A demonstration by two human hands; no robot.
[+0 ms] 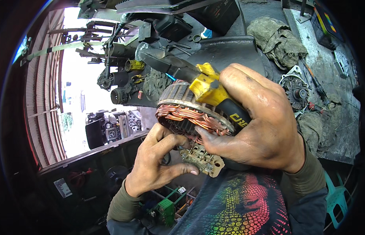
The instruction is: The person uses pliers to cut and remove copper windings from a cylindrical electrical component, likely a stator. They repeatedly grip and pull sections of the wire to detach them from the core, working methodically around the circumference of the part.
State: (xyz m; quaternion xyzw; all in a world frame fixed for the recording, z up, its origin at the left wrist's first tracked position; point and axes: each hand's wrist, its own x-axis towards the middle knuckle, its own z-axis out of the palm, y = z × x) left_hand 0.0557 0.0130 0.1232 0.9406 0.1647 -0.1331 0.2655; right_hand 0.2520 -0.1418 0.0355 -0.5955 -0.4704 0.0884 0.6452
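In front of my chest is an alternator stator (181, 94), a ring of grey laminations with copper windings (190, 114). My right hand (259, 121) is closed round pliers with yellow-and-black handles (208, 85), their dark jaws pointing to the upper left over the stator. The right thumb presses near the windings' lower edge. Below the ring sits a tan rectifier plate (202, 157) with metal terminals, close against the wires. My left hand (157, 156) pinches it, thumb along its lower side and bent fingers near the ring. The left fingertips are partly hidden.
A workbench (268, 11) carries a crumpled grey cloth (274, 37), an alternator housing with its rotor (296, 88), a screwdriver (315, 84) and a black battery (216, 15). Several motor parts lie to the left. A teal plastic chair (336, 199) stands at lower right.
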